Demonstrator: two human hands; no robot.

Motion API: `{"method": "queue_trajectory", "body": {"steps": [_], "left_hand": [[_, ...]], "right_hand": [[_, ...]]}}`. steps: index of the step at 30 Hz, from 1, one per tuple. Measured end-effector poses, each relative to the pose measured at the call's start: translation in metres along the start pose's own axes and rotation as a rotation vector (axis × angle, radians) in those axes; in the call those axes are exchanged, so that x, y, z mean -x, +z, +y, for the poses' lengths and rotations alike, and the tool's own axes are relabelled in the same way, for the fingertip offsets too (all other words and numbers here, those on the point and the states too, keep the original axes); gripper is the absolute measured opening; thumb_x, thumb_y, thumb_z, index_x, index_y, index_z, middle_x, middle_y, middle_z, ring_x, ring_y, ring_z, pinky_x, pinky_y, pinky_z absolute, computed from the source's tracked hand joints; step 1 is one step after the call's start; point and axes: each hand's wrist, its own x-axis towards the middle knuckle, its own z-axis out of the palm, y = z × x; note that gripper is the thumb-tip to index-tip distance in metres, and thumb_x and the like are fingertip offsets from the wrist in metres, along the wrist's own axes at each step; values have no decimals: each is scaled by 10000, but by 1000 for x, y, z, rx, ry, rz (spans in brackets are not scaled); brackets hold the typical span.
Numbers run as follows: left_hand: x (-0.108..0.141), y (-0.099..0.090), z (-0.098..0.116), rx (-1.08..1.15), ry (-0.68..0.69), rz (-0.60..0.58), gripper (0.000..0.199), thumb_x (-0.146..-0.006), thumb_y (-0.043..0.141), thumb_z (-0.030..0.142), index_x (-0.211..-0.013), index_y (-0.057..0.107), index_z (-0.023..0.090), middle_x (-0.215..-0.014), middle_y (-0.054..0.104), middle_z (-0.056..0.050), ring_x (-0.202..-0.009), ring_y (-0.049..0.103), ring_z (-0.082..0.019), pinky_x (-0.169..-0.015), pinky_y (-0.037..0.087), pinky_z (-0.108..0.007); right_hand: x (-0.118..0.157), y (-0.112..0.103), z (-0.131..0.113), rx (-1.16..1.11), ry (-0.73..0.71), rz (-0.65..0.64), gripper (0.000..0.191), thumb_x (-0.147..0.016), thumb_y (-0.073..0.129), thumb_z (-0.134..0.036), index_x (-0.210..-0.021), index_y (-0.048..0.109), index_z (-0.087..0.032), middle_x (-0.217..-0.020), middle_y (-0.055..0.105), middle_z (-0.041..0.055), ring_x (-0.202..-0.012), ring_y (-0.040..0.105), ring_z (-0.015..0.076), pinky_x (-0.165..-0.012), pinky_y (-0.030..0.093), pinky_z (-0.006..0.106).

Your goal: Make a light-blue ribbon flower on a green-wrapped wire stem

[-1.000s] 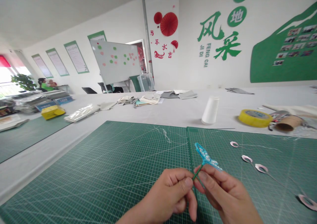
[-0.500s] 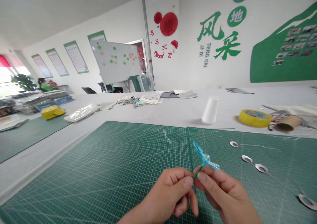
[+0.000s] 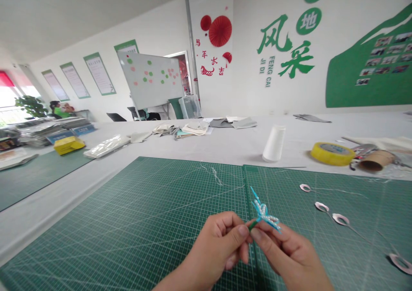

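Between my two hands is a small blue wire flower (image 3: 264,213) with white-and-clear loops and a green-wrapped stem (image 3: 252,225). The fingers and thumb of my left hand (image 3: 222,244) pinch the lower stem. My right hand (image 3: 286,252) pinches the stem just under the blue petals, thumb against forefinger. Both hands hover over the green cutting mats (image 3: 154,213), near the seam between them. The bottom end of the stem is hidden by my fingers.
On the right mat lie several pale oval loops (image 3: 340,219) on thin wires. Behind stand a white thread cone (image 3: 274,143), a yellow tape roll (image 3: 332,153) and a cardboard tube (image 3: 376,160). Loose threads (image 3: 216,176), a yellow box (image 3: 68,145) and cloth pieces (image 3: 195,128) lie further off. A person (image 3: 59,110) sits far left.
The blue flower has turned and tipped a little, its petals now showing from another side. Both hands have shifted slightly to the left, still pinching the stem.
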Motion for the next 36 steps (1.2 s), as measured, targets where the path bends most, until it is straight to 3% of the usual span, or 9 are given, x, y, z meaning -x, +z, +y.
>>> {"method": "queue_trajectory", "body": {"steps": [5, 10, 16, 21, 29, 36], "left_hand": [[1, 1, 2, 71, 1, 0, 313, -830, 612, 425, -707, 518, 153, -470, 502, 61, -315, 227, -7, -343, 151, -171], [2, 0, 4, 133, 23, -16, 282, -793, 679, 386, -778, 493, 175, -463, 491, 85, -325, 224, -13, -345, 142, -169], [3, 0, 10, 131, 49, 66, 230, -822, 637, 346, -772, 492, 175, -449, 446, 99, -348, 193, -17, -372, 113, -187], [5, -2, 15, 102, 78, 140, 195, -826, 617, 309, -756, 500, 170, -466, 451, 86, -385, 210, -28, -404, 122, -200], [7, -1, 13, 102, 93, 126, 198, -813, 632, 301, -735, 505, 171, -455, 443, 81, -391, 212, -32, -401, 98, -199], [7, -6, 16, 115, 92, 129, 207, -827, 632, 312, -755, 498, 171, -482, 443, 84, -414, 224, -31, -413, 127, -198]], "right_hand": [[0, 1, 0, 43, 8, 84, 248, -681, 756, -479, -707, 747, -232, -564, 544, -29, -518, 396, 127, -482, 352, 244], [-1, 1, -3, 34, -3, 87, 247, -691, 749, -479, -691, 722, -233, -557, 474, -46, -515, 343, 118, -463, 297, 232], [-1, -1, -4, 100, 37, 41, 298, -724, 708, -516, -705, 695, -219, -521, 316, -82, -467, 195, 98, -424, 155, 249], [-7, -9, -2, 157, 21, 21, 339, -760, 663, -543, -706, 675, -209, -532, 290, -81, -482, 199, 105, -437, 132, 261], [-34, -42, 6, 361, -5, 30, 310, -800, 617, -488, -713, 658, -194, -519, 345, -76, -445, 238, 93, -392, 162, 234], [-61, -96, 13, 731, -43, 121, 263, -801, 581, -426, -690, 681, -209, -484, 469, -44, -451, 390, 140, -446, 265, 275]]}}
